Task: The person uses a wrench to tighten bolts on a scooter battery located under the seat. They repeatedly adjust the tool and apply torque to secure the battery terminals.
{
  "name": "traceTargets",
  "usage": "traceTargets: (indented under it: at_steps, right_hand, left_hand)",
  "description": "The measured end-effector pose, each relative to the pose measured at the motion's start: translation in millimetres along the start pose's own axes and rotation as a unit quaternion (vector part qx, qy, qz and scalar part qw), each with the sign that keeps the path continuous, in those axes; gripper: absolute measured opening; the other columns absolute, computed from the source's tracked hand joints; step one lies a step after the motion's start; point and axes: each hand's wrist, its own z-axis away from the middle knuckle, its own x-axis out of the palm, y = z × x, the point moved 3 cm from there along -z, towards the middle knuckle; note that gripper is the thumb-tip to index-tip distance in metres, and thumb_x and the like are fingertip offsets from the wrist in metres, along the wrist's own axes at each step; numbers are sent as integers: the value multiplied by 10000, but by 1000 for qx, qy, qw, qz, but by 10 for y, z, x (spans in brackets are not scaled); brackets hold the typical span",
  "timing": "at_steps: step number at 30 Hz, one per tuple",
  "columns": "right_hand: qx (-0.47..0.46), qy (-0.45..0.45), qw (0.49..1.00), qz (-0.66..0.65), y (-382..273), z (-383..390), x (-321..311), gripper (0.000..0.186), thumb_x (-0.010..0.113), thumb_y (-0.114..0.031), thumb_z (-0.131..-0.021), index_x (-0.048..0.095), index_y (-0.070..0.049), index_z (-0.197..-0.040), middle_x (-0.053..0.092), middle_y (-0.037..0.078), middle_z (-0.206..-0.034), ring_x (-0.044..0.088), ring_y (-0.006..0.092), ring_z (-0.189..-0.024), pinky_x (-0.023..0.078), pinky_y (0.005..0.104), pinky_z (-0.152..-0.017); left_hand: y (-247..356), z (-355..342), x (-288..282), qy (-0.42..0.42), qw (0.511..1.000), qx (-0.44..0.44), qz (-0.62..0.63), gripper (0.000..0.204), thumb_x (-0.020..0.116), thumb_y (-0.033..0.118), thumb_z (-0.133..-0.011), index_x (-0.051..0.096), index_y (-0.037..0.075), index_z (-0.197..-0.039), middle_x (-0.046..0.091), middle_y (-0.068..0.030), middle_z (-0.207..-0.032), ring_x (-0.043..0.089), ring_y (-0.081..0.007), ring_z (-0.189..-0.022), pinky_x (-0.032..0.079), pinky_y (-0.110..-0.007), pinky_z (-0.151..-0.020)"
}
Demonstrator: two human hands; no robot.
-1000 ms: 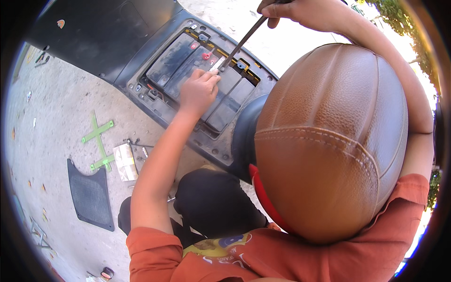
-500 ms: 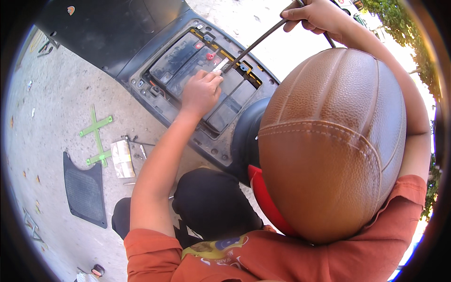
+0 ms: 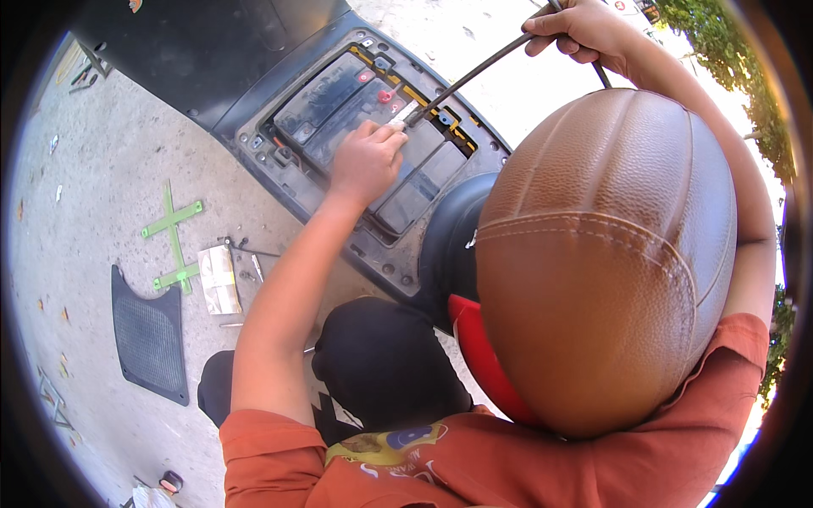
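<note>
Batteries (image 3: 326, 106) with dark, dusty casings sit in the open floor compartment of a scooter (image 3: 254, 140). My left hand (image 3: 366, 161) is over the batteries, its fingers closed on a short pale strip (image 3: 406, 112) whose kind I cannot make out. A thick black cable (image 3: 483, 68) slants from beside that strip up to my right hand (image 3: 584, 35). There the fingers are wrapped round the cable, which bends over and drops behind the brown leather seat (image 3: 601, 254). A red terminal cover (image 3: 384, 96) shows above my left fingertips.
Left on the concrete lie a green cross-shaped bracket (image 3: 174, 222), a white box (image 3: 220, 279), a dark ribbed floor panel (image 3: 151, 339) and small tools (image 3: 257, 267). The scooter's black front panel (image 3: 203, 51) rises at the upper left. The bulky seat blocks much of the right side.
The view has shifted slightly. Both hands keep their hold, and the cable stays stretched between them with little visible difference.
</note>
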Motion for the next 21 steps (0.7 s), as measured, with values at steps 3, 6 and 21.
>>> traceTargets:
  at_steps: [3, 6, 21]
  right_hand:
    - [22, 13, 1000, -10, 50, -21, -39, 168, 694, -88, -961, 726, 66, -1019, 772, 190, -907, 454, 72, -465, 300, 238, -377]
    - [42, 17, 998, -41, 162, -93, -98, 152, 694, -83, -961, 722, 62, -1000, 771, 196, -905, 461, 73, -462, 295, 238, -370]
    - [5, -37, 998, -48, -109, 196, 121, 161, 658, -83, -987, 695, 68, -1029, 760, 190, -896, 464, 73, -479, 304, 232, -376]
  left_hand:
    - [12, -7, 11, -1, 1000, 1, 4, 166, 706, 93, -825, 765, 129, -976, 753, 19, -1109, 662, -215, -969, 573, -351, -841]
    - [14, -12, 14, -4, 1000, 2, -1, 164, 707, 92, -824, 767, 126, -973, 753, 19, -1107, 663, -212, -968, 574, -350, -842]
    - [2, 2, 6, -7, 1000, 2, -15, 174, 704, 103, -826, 764, 134, -986, 753, 22, -1105, 665, -209, -978, 575, -350, -845]
